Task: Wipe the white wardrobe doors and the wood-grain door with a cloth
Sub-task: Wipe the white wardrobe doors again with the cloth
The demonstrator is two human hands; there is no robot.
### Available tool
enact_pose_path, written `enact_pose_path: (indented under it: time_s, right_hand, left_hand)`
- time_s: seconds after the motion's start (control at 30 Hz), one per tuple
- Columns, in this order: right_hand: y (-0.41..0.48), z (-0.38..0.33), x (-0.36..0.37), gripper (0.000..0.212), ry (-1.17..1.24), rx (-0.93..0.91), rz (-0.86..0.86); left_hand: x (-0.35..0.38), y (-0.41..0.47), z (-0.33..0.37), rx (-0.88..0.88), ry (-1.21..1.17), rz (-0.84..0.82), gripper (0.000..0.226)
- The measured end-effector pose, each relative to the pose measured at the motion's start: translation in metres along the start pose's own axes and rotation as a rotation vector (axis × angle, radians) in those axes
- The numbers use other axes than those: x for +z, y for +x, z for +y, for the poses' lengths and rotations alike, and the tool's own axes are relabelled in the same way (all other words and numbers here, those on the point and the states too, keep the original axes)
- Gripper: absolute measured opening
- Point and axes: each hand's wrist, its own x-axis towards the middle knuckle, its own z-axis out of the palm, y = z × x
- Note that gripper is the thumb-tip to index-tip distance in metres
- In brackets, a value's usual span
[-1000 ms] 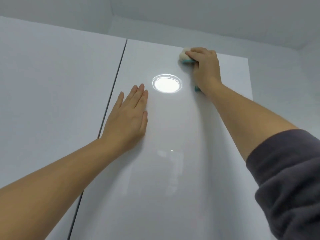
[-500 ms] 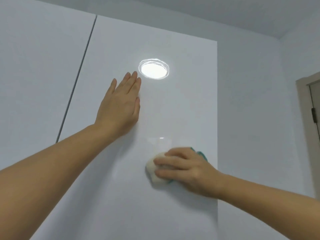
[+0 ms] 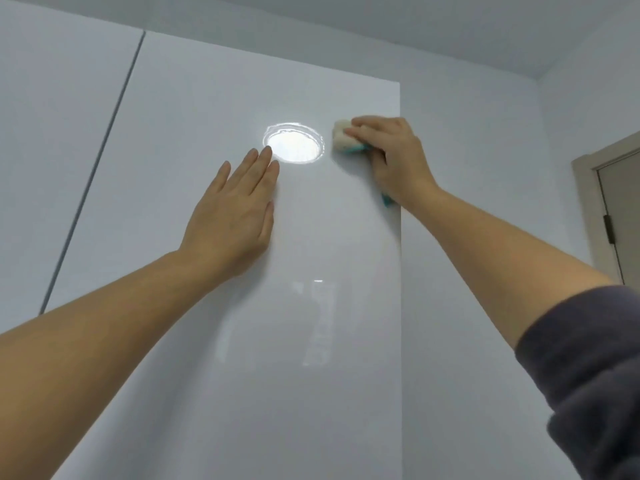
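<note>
Up goes the right hand point(image 3: 391, 157), fingers curled round the cream-and-teal cloth point(image 3: 343, 138), which has risen from mid-panel to just beside the lamp glare point(image 3: 294, 143), close to the right edge of the white wardrobe door point(image 3: 311, 341). The left hand point(image 3: 235, 216) lies flat on that door, fingers straight.

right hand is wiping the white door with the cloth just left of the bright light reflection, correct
Not quite. The head view shows the right hand holding the cloth against the white door just right of the light reflection, not left of it.
</note>
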Motion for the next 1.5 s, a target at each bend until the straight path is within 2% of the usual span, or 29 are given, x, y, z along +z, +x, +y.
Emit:
enact_pose_path:
  time_s: [0.1,0.2,0.37,0.5,0.63,0.77,0.87,0.9,0.97,1.1,1.17,1.2,1.27,1.37,1.5]
  right_hand:
    - [0.016,0.000,0.006,0.047,0.009,0.138,0.041]
    - [0.005,-0.010,0.008,0.049,0.029,0.183,0.074]
    - [-0.065,-0.065,0.011,0.043,0.069,0.020,0.067]
    - [-0.131,-0.115,0.016,0.032,0.109,-0.053,-0.025]
    - [-0.195,-0.164,0.017,0.022,0.210,-0.302,-0.127]
    - [-0.275,-0.222,0.019,0.021,0.356,-0.689,-0.371]
    - [-0.280,-0.246,0.030,0.021,0.411,-0.848,-0.420]
    - [-0.265,-0.249,0.037,0.022,0.419,-0.843,-0.392]
    - [-0.219,-0.244,0.052,0.025,0.380,-0.702,-0.249]
    - [-0.107,-0.223,0.081,0.023,0.186,-0.157,0.106]
    - [-0.078,-0.225,0.088,0.028,0.146,0.078,0.107]
    - [-0.076,-0.232,0.094,0.033,0.130,0.115,0.089]
    - [-0.091,-0.259,0.101,0.034,0.161,0.092,0.062]
    - [-0.143,-0.316,0.111,0.019,0.280,-0.116,0.072]
    - [-0.244,-0.378,0.100,0.017,0.429,-0.323,-0.138]
  left_hand:
    - [0.004,-0.005,-0.006,-0.003,-0.001,-0.007,0.067]
    - [0.002,-0.020,-0.013,0.055,0.006,-0.001,0.061]
    - [-0.005,-0.059,-0.026,0.122,0.033,-0.003,0.056]
    - [-0.010,-0.103,-0.032,0.105,0.031,-0.036,0.056]
    - [-0.023,-0.156,-0.039,0.068,0.029,-0.076,0.057]
    - [-0.038,-0.214,-0.048,0.026,0.061,-0.164,0.058]
    - [-0.047,-0.251,-0.055,-0.001,0.088,-0.237,0.057]
    - [-0.051,-0.263,-0.060,-0.015,0.108,-0.256,0.056]
    - [-0.055,-0.278,-0.070,-0.056,0.131,-0.291,0.056]
    - [-0.060,-0.295,-0.087,-0.109,0.190,-0.333,0.057]
    - [-0.061,-0.300,-0.092,-0.121,0.201,-0.342,0.058]
    - [-0.061,-0.303,-0.094,-0.127,0.204,-0.343,0.058]
    - [-0.060,-0.308,-0.097,-0.146,0.196,-0.346,0.058]
    - [-0.060,-0.318,-0.102,-0.201,0.169,-0.342,0.058]
    - [-0.064,-0.332,-0.102,-0.234,0.140,-0.357,0.059]
